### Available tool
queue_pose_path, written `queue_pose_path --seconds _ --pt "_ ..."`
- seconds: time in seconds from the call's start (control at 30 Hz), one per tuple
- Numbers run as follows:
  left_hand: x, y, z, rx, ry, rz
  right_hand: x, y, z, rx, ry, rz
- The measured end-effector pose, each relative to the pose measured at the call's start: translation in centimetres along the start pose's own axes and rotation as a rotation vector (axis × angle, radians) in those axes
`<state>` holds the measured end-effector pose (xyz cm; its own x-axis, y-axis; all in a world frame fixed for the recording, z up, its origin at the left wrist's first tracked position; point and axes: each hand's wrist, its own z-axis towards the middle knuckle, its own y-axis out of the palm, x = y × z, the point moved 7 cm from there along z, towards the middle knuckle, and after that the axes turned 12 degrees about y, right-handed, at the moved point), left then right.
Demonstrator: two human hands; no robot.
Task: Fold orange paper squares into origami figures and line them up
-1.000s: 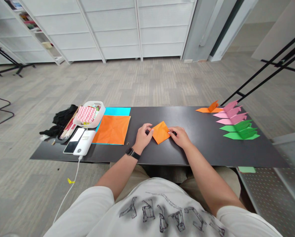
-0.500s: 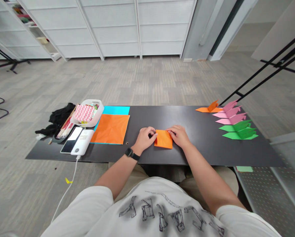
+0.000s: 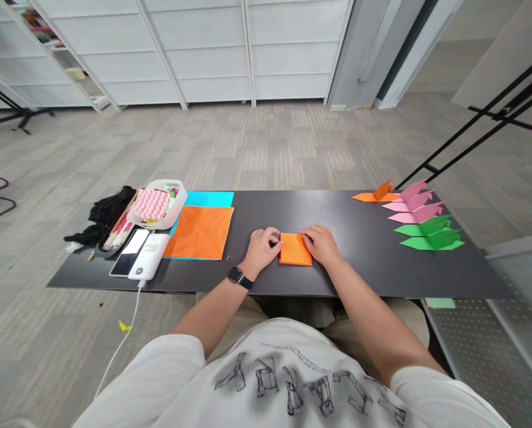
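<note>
A small folded square of orange origami paper (image 3: 296, 249) lies on the dark table before me. My left hand (image 3: 263, 248) pinches its left edge, fingers curled and thumb against the paper. At its upper right corner, my right hand (image 3: 320, 242) has thumb and fingers closed on the edge. The near edge of the square shows more than one layer. Larger orange sheets (image 3: 205, 232) lie flat to the left, over blue sheets (image 3: 211, 198). Folded paper cranes stand in a row at the right: an orange one (image 3: 377, 194), pink ones (image 3: 415, 205) and green ones (image 3: 433, 233).
On the table's left end are a white basket (image 3: 179, 205) with a pink-patterned packet, a phone (image 3: 129, 255), a white power bank (image 3: 148, 257) with a cable, a dark tray of pens (image 3: 116, 235) and black cloth (image 3: 112, 205). The table's front edge (image 3: 292, 295) runs close to my lap.
The orange square has turned slightly and sits straighter, its lower left corner closed down flatter. Both hands stay at its sides with only small shifts.
</note>
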<state>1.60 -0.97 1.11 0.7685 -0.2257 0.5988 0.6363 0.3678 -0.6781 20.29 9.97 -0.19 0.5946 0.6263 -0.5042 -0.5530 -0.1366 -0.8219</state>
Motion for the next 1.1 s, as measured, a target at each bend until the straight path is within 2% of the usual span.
queue_pose_path --seconds 0.37,0.53,1.1 --pt "0.64 -0.09 0.14 0.008 -0.02 0.015 -0.76 0.16 -0.2 0.011 -0.019 -0.117" --pt "0.67 0.01 0.15 -0.033 -0.05 0.024 -0.83 0.13 -0.15 0.003 -0.009 -0.158" --pt "0.87 0.3 -0.13 -0.066 0.005 0.068 -0.9 0.22 -0.14 -0.023 0.005 -0.19"
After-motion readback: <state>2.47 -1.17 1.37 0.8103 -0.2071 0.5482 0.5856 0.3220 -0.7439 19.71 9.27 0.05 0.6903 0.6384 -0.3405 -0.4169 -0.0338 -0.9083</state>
